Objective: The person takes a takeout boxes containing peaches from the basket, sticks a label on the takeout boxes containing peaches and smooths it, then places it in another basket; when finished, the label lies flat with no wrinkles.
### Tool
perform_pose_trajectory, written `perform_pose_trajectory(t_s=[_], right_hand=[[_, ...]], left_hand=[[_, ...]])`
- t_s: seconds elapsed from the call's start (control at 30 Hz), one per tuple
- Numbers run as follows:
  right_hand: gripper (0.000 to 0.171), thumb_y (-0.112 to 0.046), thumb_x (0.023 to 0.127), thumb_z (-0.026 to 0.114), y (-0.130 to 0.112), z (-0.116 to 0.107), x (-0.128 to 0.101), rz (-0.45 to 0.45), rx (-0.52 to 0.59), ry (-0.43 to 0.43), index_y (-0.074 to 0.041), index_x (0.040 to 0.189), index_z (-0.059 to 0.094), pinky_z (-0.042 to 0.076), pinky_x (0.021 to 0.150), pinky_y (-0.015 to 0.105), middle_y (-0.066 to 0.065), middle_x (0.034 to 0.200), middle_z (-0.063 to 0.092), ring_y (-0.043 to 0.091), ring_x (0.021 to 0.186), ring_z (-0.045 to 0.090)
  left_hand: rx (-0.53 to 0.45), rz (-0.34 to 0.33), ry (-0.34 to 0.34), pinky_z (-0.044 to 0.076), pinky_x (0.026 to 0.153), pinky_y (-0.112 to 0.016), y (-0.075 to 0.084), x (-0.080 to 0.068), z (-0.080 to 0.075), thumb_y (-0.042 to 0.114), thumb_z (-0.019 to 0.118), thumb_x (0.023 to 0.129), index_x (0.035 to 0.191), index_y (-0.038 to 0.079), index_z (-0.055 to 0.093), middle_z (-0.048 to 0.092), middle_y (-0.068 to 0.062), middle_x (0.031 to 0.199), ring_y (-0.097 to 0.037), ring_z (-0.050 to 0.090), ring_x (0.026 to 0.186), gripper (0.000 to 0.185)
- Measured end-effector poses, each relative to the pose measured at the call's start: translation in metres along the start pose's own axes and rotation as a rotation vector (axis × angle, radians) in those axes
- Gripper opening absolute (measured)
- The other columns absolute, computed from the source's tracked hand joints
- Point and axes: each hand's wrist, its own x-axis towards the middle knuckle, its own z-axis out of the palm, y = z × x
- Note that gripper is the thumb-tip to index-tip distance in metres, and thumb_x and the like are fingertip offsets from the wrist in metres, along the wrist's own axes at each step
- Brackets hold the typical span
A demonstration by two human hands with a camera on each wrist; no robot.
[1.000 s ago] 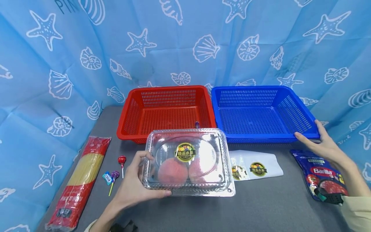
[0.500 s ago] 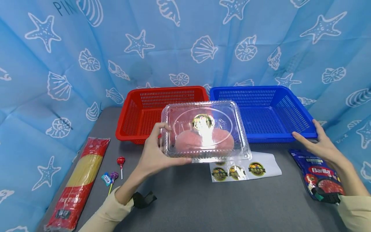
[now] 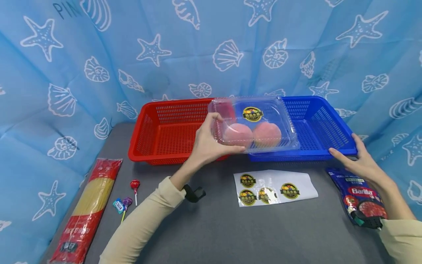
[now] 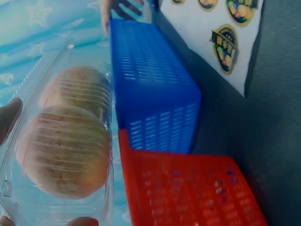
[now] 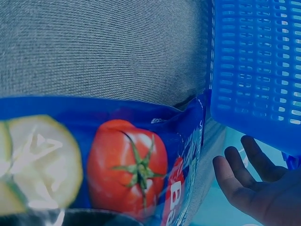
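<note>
My left hand (image 3: 209,141) grips the left end of a clear plastic clamshell box (image 3: 227,110) in the head view, thumb along its front edge and fingers at its side. Two pinkish peaches (image 3: 267,134) sit inside, and a round fruit label (image 3: 252,114) is on its lid. The box is held up over the blue basket (image 3: 329,128) and overlaps the red basket (image 3: 165,110). In the left wrist view the peaches (image 4: 66,150) show through the ribbed plastic. My right hand (image 3: 369,167) rests at the blue basket's front right corner, its fingers (image 5: 233,186) loosely bent in the right wrist view.
A sheet of round labels (image 3: 277,189) lies in front of the blue basket. A blue Barilla pouch (image 3: 359,196) lies under my right forearm. At left are a spaghetti pack (image 3: 89,209), a red lollipop (image 3: 134,184) and a purple lollipop (image 3: 126,202) beside a blue wrapper (image 3: 118,205).
My left hand has carried the clamshell box up, right and away from me, from in front of the red basket to over the blue one. My right hand stays at the blue basket's corner.
</note>
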Motion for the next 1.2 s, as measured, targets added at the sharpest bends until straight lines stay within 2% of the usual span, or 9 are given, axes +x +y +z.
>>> perform_pose_trajectory(t_s=[0.2,0.37,0.47,0.53,0.7,0.83,0.97,1.1,1.2], right_hand=[[0.103,-0.047,0.106,0.048,0.001,-0.001,0.0,-0.006,-0.009,0.012,-0.015,0.153,-0.037,0.057,0.086,0.06,0.035,0.158,-0.035,0.074,0.139,0.012],[0.103,-0.047,0.105,0.049,0.003,-0.001,0.0,-0.005,0.004,0.021,-0.015,0.154,-0.036,0.063,0.072,0.039,0.035,0.159,-0.033,0.073,0.138,0.016],[0.103,-0.047,0.105,0.049,0.002,0.0,0.0,0.001,0.008,0.023,-0.014,0.154,-0.036,0.062,0.07,0.033,0.035,0.159,-0.032,0.073,0.138,0.017],[0.103,-0.047,0.105,0.048,0.001,0.0,-0.001,0.005,0.004,0.026,-0.014,0.154,-0.036,0.063,0.072,0.037,0.036,0.159,-0.032,0.073,0.138,0.017],[0.103,-0.048,0.105,0.047,0.0,0.001,-0.002,0.008,-0.002,0.024,-0.014,0.153,-0.037,0.058,0.086,0.059,0.037,0.158,-0.032,0.074,0.137,0.017],[0.103,-0.048,0.105,0.048,-0.001,0.002,-0.001,0.001,0.0,0.027,-0.015,0.154,-0.036,0.062,0.079,0.052,0.035,0.159,-0.033,0.074,0.137,0.017],[0.102,-0.046,0.105,0.048,0.0,0.004,-0.002,-0.005,0.01,0.035,-0.014,0.155,-0.035,0.063,0.073,0.04,0.037,0.159,-0.031,0.073,0.135,0.022],[0.102,-0.047,0.105,0.048,0.0,0.004,-0.002,-0.002,0.013,0.037,-0.014,0.155,-0.035,0.063,0.08,0.05,0.039,0.159,-0.029,0.073,0.134,0.024],[0.101,-0.046,0.106,0.047,0.001,0.003,-0.002,0.0,0.021,0.04,-0.014,0.154,-0.036,0.057,0.088,0.063,0.041,0.159,-0.027,0.074,0.134,0.023]], left_hand=[[0.029,-0.03,-0.011,0.052,0.092,-0.042,0.006,0.024,0.029,0.046,0.097,0.059,0.121,0.024,0.046,0.061,-0.003,0.121,-0.02,0.054,0.116,0.083],[0.101,-0.009,-0.037,0.051,0.088,-0.037,0.019,0.039,0.052,0.046,0.097,0.06,0.122,0.023,0.048,0.061,-0.001,0.126,-0.018,0.057,0.115,0.082],[0.156,-0.013,-0.048,0.048,0.086,-0.034,0.026,0.044,0.068,0.046,0.097,0.06,0.12,0.026,0.048,0.061,0.003,0.128,-0.017,0.058,0.114,0.08],[0.191,-0.021,-0.054,0.047,0.086,-0.034,0.03,0.046,0.079,0.047,0.097,0.06,0.12,0.027,0.048,0.061,0.004,0.127,-0.017,0.059,0.114,0.08],[0.253,-0.056,-0.066,0.049,0.086,-0.034,0.03,0.047,0.103,0.048,0.098,0.059,0.12,0.028,0.049,0.061,0.0,0.125,-0.019,0.061,0.112,0.08],[0.333,-0.079,-0.091,0.055,0.08,-0.036,0.026,0.046,0.117,0.051,0.096,0.061,0.124,0.031,0.049,0.058,-0.008,0.136,-0.025,0.066,0.097,0.081],[0.368,-0.096,-0.166,0.053,0.068,-0.031,0.023,0.046,0.121,0.053,0.094,0.065,0.126,0.031,0.045,0.056,-0.008,0.127,-0.024,0.061,0.085,0.08],[0.362,-0.118,-0.259,0.057,0.075,-0.034,0.023,0.049,0.12,0.048,0.093,0.069,0.126,0.028,0.041,0.053,-0.012,0.126,-0.029,0.062,0.096,0.08],[0.346,-0.123,-0.309,0.06,0.092,-0.045,0.024,0.051,0.118,0.041,0.091,0.074,0.13,0.023,0.042,0.044,-0.022,0.148,-0.039,0.064,0.116,0.077]])
